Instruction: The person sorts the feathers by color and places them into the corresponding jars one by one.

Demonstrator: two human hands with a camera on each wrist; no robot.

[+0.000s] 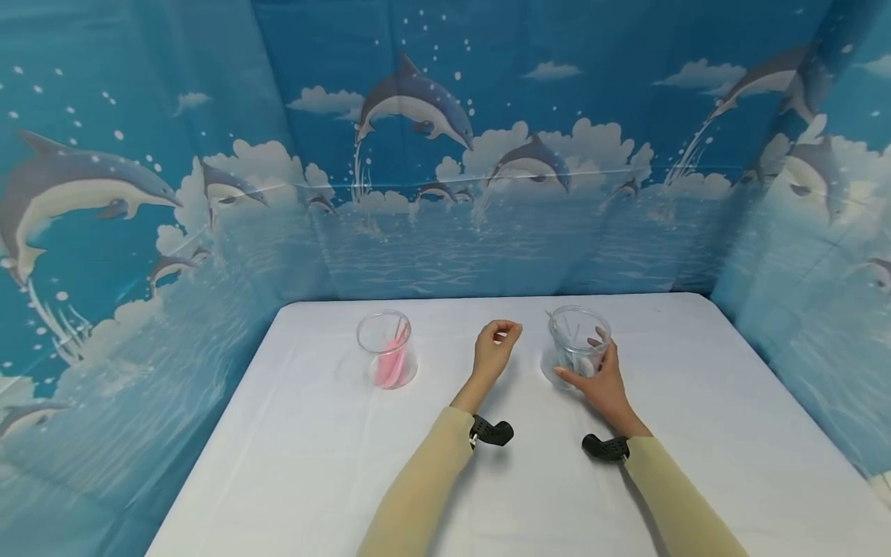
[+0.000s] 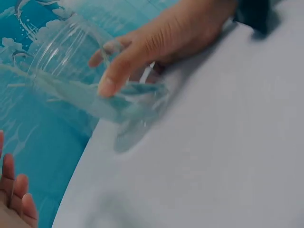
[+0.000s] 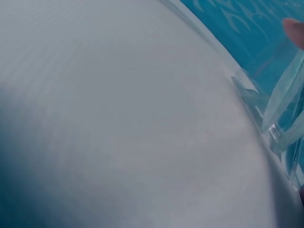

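My right hand (image 1: pixel 604 383) grips a clear jar (image 1: pixel 579 313) low on its side, thumb in front and fingers round the right. Several thin pale blue-green strips (image 2: pixel 80 97) stand in that jar, with ends poking past its rim. In the left wrist view the right hand (image 2: pixel 147 52) reaches across the jar's lower part, and the jar's base is over the white table. My left hand (image 1: pixel 494 348) hovers left of the jar with loosely bent fingers and nothing visible in them. Part of the left hand (image 2: pixel 16 190) shows at that view's lower left.
A second clear jar (image 1: pixel 376 325) stands left of my left hand, holding several thin pink strips (image 1: pixel 391 363). Both jars are toward the far side of the white-covered table (image 1: pixel 313 464). A blue curtain with dolphins (image 1: pixel 445 255) hangs behind and at both sides.
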